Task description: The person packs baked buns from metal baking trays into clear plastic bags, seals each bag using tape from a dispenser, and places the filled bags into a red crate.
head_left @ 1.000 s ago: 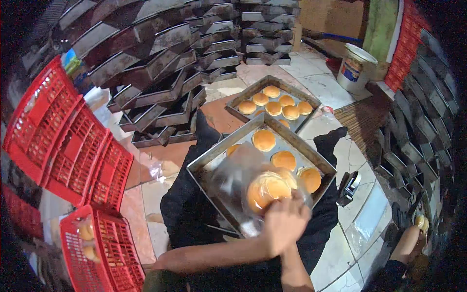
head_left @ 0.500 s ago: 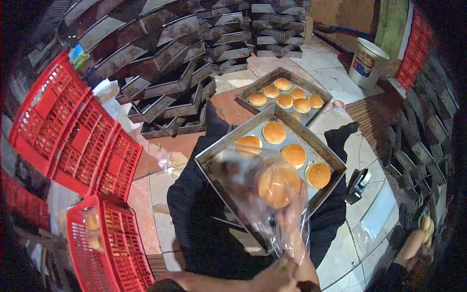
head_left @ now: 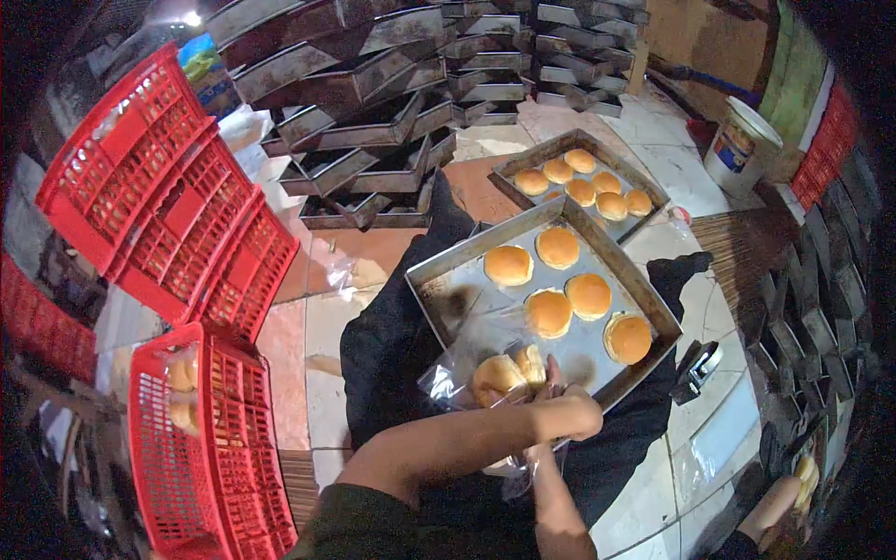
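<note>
A metal baking tray (head_left: 439, 271) with several round golden buns (head_left: 589, 296) rests on my dark-clothed lap. At its near corner, a clear plastic bag (head_left: 453, 373) surrounds a bun (head_left: 499, 375), with a second bun (head_left: 531, 364) pressed beside it, pale side showing. My right hand (head_left: 554, 378) grips these buns from below; my left forearm hides most of it. My left hand (head_left: 574, 413) is bent closed over my right wrist, at the bag's gathered film. Its fingertips are hidden.
Behind it lies another tray of buns (head_left: 509, 168). Red crates (head_left: 201, 439) stand left, one holding bagged buns. Stacked trays (head_left: 373, 140) rise behind. A tape dispenser (head_left: 697, 369) and plastic sheets (head_left: 723, 420) lie right. Another person's hand (head_left: 779, 499) holds bread lower right.
My left hand has come up from the lower edge, its forearm now crossing over my right arm. The bagged buns have moved toward the tray's near corner and turned on their sides.
</note>
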Tool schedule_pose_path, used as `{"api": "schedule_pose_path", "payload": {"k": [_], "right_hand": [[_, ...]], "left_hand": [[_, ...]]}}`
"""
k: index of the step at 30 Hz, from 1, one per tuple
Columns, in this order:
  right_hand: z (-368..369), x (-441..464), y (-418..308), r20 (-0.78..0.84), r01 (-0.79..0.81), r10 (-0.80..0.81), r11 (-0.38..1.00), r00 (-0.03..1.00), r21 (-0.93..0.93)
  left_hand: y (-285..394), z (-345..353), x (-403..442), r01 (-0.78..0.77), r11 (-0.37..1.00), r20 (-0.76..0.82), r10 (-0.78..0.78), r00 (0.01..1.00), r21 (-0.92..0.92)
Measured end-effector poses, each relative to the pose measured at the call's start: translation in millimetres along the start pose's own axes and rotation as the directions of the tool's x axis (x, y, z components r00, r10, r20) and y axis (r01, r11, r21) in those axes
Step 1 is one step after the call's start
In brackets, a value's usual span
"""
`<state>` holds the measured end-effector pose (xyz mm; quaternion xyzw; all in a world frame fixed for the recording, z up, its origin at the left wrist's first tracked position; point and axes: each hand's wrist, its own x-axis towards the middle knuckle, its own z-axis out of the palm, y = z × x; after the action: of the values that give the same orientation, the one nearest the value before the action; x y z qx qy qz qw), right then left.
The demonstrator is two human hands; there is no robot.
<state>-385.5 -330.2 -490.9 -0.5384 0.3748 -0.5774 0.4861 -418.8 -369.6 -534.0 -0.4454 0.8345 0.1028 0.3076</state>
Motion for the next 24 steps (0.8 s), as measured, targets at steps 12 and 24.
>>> {"api": "schedule_pose_path", "payload": {"k": [12,24], "right_hand": [[-4,-1,19,0.106,-0.388,0.375,0.861,0.921,0.329],[-7,9,22,0.217,-0.346,0.314,0.929,0.924,0.13]], "left_hand": [[-2,0,-29,-0.061,0.997,-0.026,0.06,0.998,-0.056],[92,-62,-104,-0.912,0.305,-0.923,0.181,0.339,-0.275]]}}
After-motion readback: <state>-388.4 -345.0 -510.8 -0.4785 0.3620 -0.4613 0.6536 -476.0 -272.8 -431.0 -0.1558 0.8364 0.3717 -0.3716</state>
